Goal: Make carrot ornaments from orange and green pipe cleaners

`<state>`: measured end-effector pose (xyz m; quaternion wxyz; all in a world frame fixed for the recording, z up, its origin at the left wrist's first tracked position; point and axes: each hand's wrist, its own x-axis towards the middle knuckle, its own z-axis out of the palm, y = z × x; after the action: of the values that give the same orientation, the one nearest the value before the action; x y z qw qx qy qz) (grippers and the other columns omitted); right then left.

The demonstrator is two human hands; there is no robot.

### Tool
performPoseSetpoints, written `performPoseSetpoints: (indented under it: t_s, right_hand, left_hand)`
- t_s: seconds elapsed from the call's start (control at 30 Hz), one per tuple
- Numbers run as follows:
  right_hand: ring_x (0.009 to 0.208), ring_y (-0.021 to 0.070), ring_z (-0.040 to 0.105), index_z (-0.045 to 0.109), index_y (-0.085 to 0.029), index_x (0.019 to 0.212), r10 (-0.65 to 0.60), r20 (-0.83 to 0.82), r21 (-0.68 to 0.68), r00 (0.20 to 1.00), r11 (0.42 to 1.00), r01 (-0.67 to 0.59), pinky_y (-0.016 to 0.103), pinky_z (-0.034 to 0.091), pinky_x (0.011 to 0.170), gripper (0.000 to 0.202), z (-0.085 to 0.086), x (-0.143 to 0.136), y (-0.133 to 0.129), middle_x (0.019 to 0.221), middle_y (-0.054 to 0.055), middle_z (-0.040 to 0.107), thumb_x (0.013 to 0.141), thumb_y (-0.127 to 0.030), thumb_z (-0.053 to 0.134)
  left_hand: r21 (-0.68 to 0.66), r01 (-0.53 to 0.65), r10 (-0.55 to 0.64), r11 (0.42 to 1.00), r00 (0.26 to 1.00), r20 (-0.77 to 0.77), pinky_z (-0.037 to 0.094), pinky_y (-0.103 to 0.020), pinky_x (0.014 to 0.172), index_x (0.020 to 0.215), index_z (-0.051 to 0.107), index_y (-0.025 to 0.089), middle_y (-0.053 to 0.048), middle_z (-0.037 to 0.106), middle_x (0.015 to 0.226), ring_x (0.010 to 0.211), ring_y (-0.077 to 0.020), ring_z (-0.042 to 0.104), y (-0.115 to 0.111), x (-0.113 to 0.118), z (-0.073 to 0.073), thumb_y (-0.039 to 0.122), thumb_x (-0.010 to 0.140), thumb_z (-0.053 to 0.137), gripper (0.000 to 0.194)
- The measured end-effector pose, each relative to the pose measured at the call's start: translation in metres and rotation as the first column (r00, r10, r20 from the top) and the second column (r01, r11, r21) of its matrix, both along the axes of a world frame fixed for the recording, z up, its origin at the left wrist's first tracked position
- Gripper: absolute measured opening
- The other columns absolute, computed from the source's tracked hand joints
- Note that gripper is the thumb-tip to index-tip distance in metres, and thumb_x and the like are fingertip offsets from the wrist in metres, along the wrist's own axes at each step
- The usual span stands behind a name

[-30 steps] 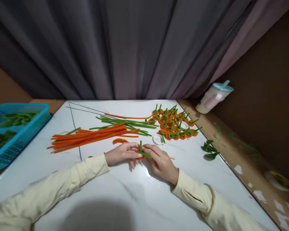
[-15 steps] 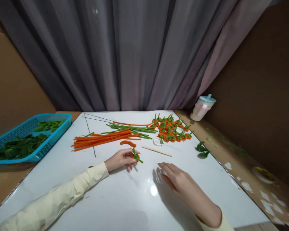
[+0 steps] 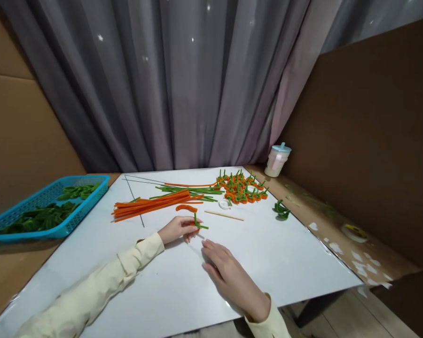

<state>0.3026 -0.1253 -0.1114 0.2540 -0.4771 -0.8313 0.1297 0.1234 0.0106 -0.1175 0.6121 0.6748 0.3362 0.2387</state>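
Between the fingertips of my left hand, I grip a small pipe-cleaner pumpkin, orange below with green strands sticking out; its lower part is largely hidden by my fingers. Low over the white tabletop, just right and nearer to me, my right hand has its fingers stretched out, with nothing visible in it. Beyond the left hand lies a short bent orange pipe-cleaner piece. A thin wooden stick rests to its right, below a white tape roll.
Orange pipe cleaners and green ones lie in bundles. Several finished orange-and-green pieces cluster at the back right. A blue basket with green pieces stands left, a lidded cup right. Green curled pieces sit near the right edge.
My right hand has moved left, closer to the left hand. The left hand keeps the pumpkin in about the same place. The view has turned slightly right.
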Motion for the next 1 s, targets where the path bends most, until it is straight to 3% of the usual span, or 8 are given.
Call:
performPoseSetpoints:
  t_s: [0.4, 1.0]
  right_hand:
    - [0.126, 0.0202, 0.039, 0.047, -0.019, 0.126, -0.006, 0.037, -0.024, 0.999, 1.0, 0.007, 0.041, 0.037, 0.104, 0.037, -0.0028, 0.0034, -0.0021, 0.135, 0.006, 0.045, 0.09, -0.019, 0.04]
    - [0.127, 0.0216, 0.038, 0.045, -0.02, 0.129, 0.004, 0.072, -0.033, 0.997, 0.999, -0.001, 0.044, 0.036, 0.104, 0.039, -0.0052, 0.0055, -0.0015, 0.136, 0.007, 0.043, 0.091, -0.023, 0.038]
  left_hand:
    - [0.026, 0.016, -0.015, 1.0, 1.0, -0.019, 0.045, -0.02, 0.041, 0.087, 0.057, 0.011, 0.0, 0.06, 0.059, 0.04, -0.0073, 0.051, -0.0009, 0.0019, -0.0012, 0.045, 0.067, 0.068, 0.042]
    - [0.061, 0.028, -0.024, 0.998, 0.998, -0.054, 0.042, -0.02, 0.039, 0.083, 0.054, 0.012, -0.001, 0.061, 0.062, 0.04, -0.0064, 0.048, -0.0037, 0.0024, 0.001, 0.05, 0.064, 0.068, 0.045]
